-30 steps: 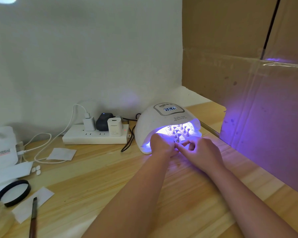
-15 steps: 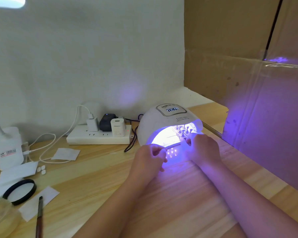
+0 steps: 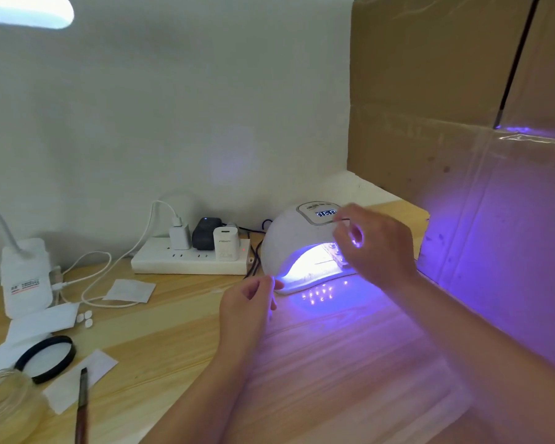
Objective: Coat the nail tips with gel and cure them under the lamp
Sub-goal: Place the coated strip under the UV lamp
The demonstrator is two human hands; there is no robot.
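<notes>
The white dome curing lamp [image 3: 289,238] stands at the back of the wooden table [image 3: 180,341], lit violet inside, its display on. A holder with several nail tips [image 3: 334,255] sits inside the opening, partly hidden by my right hand [image 3: 377,248]. That hand is raised in front of the lamp's right side, fingers loosely curled near the display, blurred, with nothing seen in it. My left hand [image 3: 247,302] hovers just left of the lamp's mouth, loosely curled and holding nothing. A gel brush [image 3: 82,405] lies at the front left beside a glass jar [image 3: 4,408].
A power strip [image 3: 189,261] with chargers lies left of the lamp, cables trailing. A desk light base [image 3: 26,277], paper pieces, loose white tips [image 3: 85,318] and a black lid [image 3: 45,358] occupy the left. A cardboard wall [image 3: 462,123] closes the right side.
Both hands have come out of the lamp's opening, leaving the holder inside. The left hand drew back and left; the right hand rose toward the lamp's top.
</notes>
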